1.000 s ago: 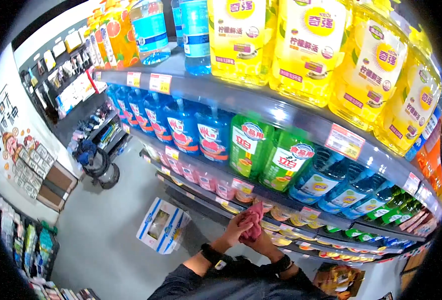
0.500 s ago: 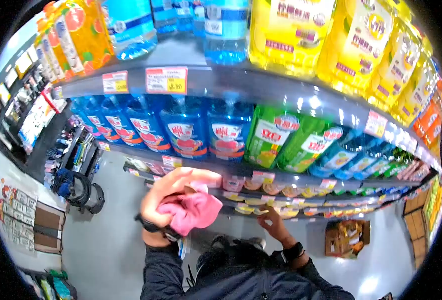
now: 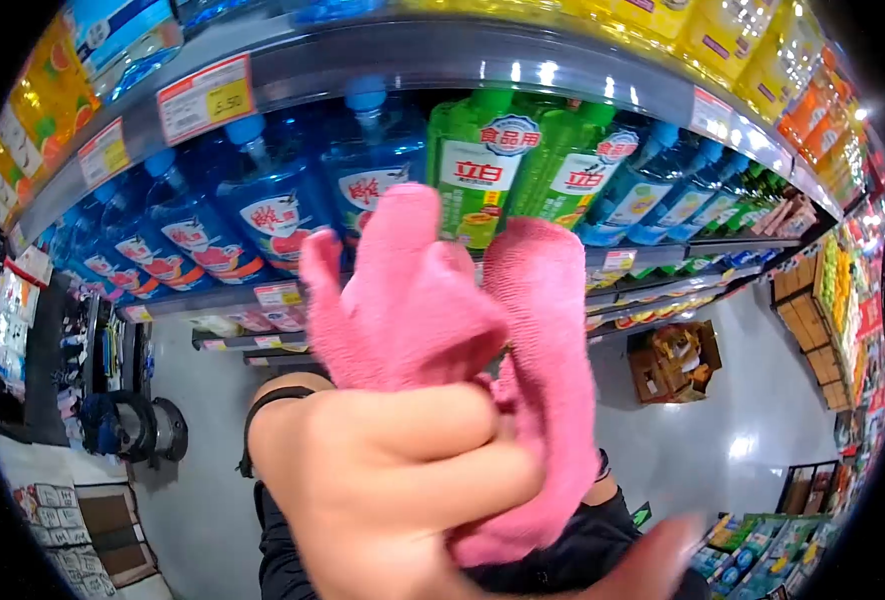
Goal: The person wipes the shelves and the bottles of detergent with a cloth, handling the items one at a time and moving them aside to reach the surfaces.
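A pink cloth (image 3: 548,350) with a fine ribbed weave hangs bunched in the middle of the view, its folds standing up in front of the shelf. My left hand (image 3: 393,480) is large and close to the camera, its fingers curled around the lower part of the cloth. A blurred thumb reaches toward the lower right. Behind the cloth's right edge a bit of my right wrist (image 3: 601,488) shows, while the hand itself is hidden. Just beyond the cloth stand blue pump bottles (image 3: 273,215) and green bottles (image 3: 473,175) with white labels.
Shelf edges (image 3: 363,62) with price tags (image 3: 206,98) curve across the front. Yellow bottles (image 3: 723,35) fill the upper shelf at right. On the grey floor sit an open cardboard box (image 3: 675,362) and, at left, a dark round bin (image 3: 168,430).
My left hand has brought the pink cloth up closer to the camera and rightward, and the cloth is more spread out. My right hand has gone out of sight behind it. The view has shifted.
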Tool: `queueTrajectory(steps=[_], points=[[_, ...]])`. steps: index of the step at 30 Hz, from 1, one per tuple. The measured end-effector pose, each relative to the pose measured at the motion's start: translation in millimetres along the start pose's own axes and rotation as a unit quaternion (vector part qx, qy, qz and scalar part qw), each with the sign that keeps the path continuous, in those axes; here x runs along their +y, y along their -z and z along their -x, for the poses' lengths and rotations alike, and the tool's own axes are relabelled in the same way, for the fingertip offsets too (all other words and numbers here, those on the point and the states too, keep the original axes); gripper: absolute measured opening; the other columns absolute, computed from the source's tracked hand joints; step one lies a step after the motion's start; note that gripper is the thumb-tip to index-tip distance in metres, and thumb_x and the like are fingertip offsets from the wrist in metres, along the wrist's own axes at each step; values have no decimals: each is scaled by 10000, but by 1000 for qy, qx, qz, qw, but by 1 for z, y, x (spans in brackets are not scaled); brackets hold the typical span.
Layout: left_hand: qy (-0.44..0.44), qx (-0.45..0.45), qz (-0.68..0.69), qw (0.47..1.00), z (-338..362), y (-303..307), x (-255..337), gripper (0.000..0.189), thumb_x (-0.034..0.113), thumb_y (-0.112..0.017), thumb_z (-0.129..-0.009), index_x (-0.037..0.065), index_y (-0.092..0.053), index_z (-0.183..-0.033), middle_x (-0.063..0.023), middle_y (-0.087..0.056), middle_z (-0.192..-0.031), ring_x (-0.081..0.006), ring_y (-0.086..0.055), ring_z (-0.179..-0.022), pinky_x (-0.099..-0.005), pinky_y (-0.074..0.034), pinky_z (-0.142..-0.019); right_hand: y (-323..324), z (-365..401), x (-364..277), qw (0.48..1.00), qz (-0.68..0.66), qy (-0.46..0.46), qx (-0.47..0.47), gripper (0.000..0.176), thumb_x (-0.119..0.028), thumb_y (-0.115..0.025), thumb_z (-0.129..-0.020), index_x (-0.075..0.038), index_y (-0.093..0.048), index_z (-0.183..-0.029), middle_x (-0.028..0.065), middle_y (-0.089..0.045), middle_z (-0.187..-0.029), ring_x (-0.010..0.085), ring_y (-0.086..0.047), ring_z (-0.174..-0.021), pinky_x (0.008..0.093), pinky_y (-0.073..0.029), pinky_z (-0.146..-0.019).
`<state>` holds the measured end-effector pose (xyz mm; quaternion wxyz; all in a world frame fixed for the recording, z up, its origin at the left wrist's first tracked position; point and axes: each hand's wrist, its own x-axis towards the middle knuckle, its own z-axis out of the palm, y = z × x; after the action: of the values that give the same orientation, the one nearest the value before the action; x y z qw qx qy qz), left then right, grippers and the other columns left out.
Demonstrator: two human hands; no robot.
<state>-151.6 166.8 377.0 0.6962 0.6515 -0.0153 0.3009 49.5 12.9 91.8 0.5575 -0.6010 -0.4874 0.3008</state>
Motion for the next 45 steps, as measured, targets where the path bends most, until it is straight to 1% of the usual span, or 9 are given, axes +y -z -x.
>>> queueTrajectory(steps=[3, 7, 12, 26, 29, 33, 36, 38, 45], points=[[104, 381, 167, 903, -16, -25, 3, 263, 172, -419, -815, -15, -555, -939, -23, -570, -679, -99, -509, -556, -166, -405, -665, 9, 2, -5, 997, 74, 3, -15, 436, 31, -518, -761, -70, -350, -1150, 150, -450, -1083, 220, -535, -858, 280, -472, -661], [-112, 60, 99, 987, -27, -4, -1, 250, 160, -432, -808, -4, -548, -957, -41, -569, -707, -116, -516, -552, -176, -411, -641, 23, 13, 22, 998, 40, -51, -9, 341, 37, -518, -754, -20, -407, -1071, 119, -463, -1064, 190, -541, -836, 264, -461, -670], [-247, -205, 39, 946, -68, -2, 8, 242, 144, -448, -799, 10, -539, -979, -64, -569, -741, -136, -524, -547, -187, -419, -612, 56, 5, 51, 993, 26, -114, -7, 351, 32, -528, -748, -19, -423, -1079, 103, -479, -1009, 169, -551, -805, 261, -461, -650], [-346, -92, -77, 931, -132, -82, -66, 272, 100, -494, -775, 48, -514, -1041, -128, -567, -838, -194, -546, -534, -219, -441, -529, 210, 22, 148, 981, 75, -179, 26, 378, -45, -564, -750, -54, -423, -1100, 66, -493, -904, 137, -528, -737, 261, -447, -612], [-325, -29, -128, 937, -131, -105, -102, 287, 91, -503, -770, 56, -508, -1054, -142, -567, -858, -206, -550, -532, -226, -446, -511, 228, 17, 159, 958, -130, -251, 38, 366, -55, -558, -755, -51, -429, -1096, 68, -494, -906, 136, -521, -735, 263, -444, -608], [-276, -1, -178, 945, -134, -140, -143, 310, 78, -516, -763, 67, -501, -1072, -161, -566, -886, -223, -557, -528, -235, -453, -487, 250, 18, 149, 968, 55, -244, -2, 363, -56, -548, -761, -49, -426, -1102, 69, -497, -903, 138, -518, -734, 258, -446, -623], [-252, -9, -196, 948, -144, -162, -146, 322, 72, -523, -760, 73, -497, -1081, -170, -566, -900, -231, -560, -526, -240, -456, -476, 270, 21, 170, 963, 30, -266, -27, 372, -13, -533, -762, -63, -419, -1113, 84, -461, -958, 148, -484, -727, 246, -432, -593], [-272, -119, -142, 944, -173, -181, -140, 830, 498, -551, -531, -83, -412, -1108, -247, -398, -1149, -337, -471, -920, -360, -391, -809, 274, 18, 164, 969, 44, -239, -40, 376, 10, -534, -753, -60, -427, -1106, 77, -457, -982, 137, -474, -729, 234, -428, -596], [-416, -194, -152, 876, -212, -215, -122, 504, 400, -531, -570, 8, -449, -877, -147, -409, -917, -289, -452, -757, -342, -356, -661, 259, 30, 184, 954, -67, -291, -3, 405, -120, -515, -800, -69, -361, -1172, 82, -425, -1100, 172, -470, -885, 307, -438, -688]])
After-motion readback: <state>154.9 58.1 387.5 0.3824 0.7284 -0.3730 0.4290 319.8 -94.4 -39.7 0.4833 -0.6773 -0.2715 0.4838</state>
